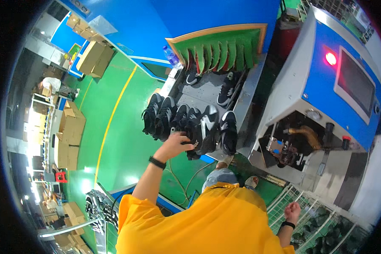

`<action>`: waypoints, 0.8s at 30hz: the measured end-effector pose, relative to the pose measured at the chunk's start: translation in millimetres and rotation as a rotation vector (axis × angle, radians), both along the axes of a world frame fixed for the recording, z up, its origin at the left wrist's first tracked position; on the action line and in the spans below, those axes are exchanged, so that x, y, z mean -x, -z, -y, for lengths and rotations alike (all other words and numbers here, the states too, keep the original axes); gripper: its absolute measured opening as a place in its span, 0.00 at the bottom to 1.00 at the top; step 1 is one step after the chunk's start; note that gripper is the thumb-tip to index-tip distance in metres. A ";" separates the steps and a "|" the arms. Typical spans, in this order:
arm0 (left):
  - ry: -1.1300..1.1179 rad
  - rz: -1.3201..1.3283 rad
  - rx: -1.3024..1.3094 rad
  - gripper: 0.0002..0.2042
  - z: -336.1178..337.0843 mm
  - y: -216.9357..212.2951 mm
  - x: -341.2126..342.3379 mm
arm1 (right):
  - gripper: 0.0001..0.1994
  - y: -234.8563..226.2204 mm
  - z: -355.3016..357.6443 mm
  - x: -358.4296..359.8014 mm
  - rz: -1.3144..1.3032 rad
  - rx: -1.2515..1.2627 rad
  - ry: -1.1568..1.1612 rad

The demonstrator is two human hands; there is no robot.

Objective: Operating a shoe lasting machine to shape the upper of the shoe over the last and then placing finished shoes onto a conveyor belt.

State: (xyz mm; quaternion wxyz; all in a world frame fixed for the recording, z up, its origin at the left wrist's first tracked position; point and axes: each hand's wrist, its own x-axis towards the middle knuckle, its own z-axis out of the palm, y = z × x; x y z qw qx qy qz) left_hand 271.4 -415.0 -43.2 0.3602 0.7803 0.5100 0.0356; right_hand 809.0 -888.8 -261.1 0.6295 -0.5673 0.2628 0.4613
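Left hand (175, 144) apparently on black shoe (193, 120)

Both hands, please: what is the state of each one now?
Left hand: at the black shoes; whether it grips one cannot be told.
Right hand: loosely curled, no object visible in it.
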 end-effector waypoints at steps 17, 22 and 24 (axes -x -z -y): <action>-0.524 0.115 0.174 0.21 162.7 -76.8 86.5 | 0.12 -62.3 -194.6 54.3 0.010 0.216 -0.878; -1.055 -0.013 0.109 0.17 329.3 -77.6 147.6 | 0.13 -58.0 -225.5 63.2 0.133 0.279 -1.291; -1.282 -0.120 0.055 0.18 390.2 -95.6 172.6 | 0.13 -59.0 -232.4 68.9 0.198 0.301 -1.406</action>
